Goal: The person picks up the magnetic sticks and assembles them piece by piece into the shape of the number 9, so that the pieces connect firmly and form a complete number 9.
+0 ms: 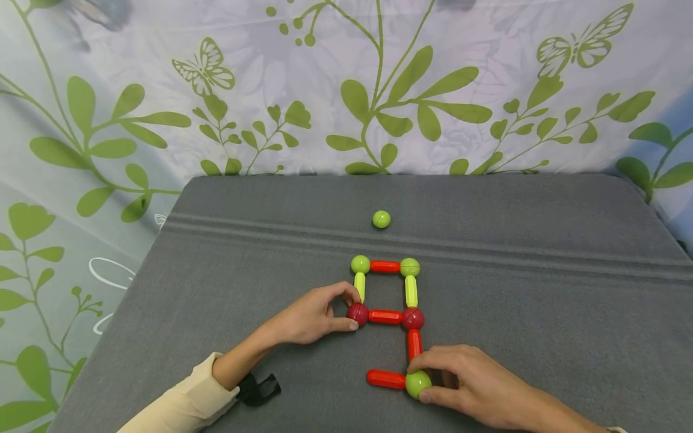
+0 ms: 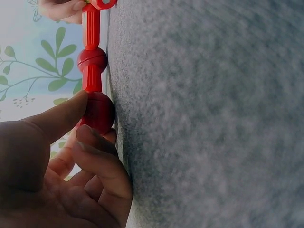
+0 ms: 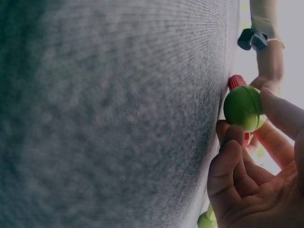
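Note:
Red and yellow-green rods joined by balls form a closed square on the grey cloth, with a tail running down from its lower right corner. At the lower left corner my left hand [image 1: 314, 316] holds a dark red ball [image 1: 357, 314] between thumb and fingers. My right hand [image 1: 476, 382] pinches the green ball [image 1: 417, 383] at the tail's bottom. From that ball a red rod [image 1: 385, 379] points left, its far end free. Another red rod [image 1: 414, 344] links it up to the second dark red ball [image 1: 413, 319]. Both grips show close up in the wrist views.
A loose green ball [image 1: 381, 219] lies beyond the square, past a crease in the cloth [image 1: 520, 210]. Behind the table hangs a leaf-patterned curtain [image 1: 303, 66]. A black strap [image 1: 260, 390] sticks out at the left wrist.

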`<state>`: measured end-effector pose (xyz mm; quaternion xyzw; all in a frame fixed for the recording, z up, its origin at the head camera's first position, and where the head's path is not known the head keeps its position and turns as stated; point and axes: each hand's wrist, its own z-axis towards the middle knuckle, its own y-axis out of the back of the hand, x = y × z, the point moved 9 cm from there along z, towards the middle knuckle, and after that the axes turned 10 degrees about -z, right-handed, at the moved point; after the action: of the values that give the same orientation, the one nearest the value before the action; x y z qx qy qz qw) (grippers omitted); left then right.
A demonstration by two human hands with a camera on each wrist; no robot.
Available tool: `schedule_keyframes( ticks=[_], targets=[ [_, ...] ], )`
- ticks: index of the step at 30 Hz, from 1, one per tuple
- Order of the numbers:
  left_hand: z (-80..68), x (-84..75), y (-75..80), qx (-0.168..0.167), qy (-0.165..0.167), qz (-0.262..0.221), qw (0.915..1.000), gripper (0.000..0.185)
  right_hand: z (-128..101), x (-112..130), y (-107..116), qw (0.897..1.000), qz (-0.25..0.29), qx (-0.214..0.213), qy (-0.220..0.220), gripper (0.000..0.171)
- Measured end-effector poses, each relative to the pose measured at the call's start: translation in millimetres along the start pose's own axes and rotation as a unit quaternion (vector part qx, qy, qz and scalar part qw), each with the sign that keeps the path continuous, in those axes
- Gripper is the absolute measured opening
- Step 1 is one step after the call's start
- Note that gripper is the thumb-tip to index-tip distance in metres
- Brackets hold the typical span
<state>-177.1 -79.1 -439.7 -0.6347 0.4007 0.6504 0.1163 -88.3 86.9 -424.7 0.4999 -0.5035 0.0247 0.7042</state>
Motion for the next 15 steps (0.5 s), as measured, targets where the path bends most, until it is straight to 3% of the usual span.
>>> schedule_keyframes(
  ticks=[8,15],
  targets=[
    [-0.1,-0.2,0.3,0.0,0.002,0.004,1.0,0.029,0.5,-1.1,0.2,1.0,-0.01,-0.002,-0.01,0.021],
    [-0.4,-0.1,-0.4,-0.001,0.005,0.0,1.0,0.028,-0.4,0.8,0.3,1.0,-0.014,-0.014,0.012,0.022]
  ],
)
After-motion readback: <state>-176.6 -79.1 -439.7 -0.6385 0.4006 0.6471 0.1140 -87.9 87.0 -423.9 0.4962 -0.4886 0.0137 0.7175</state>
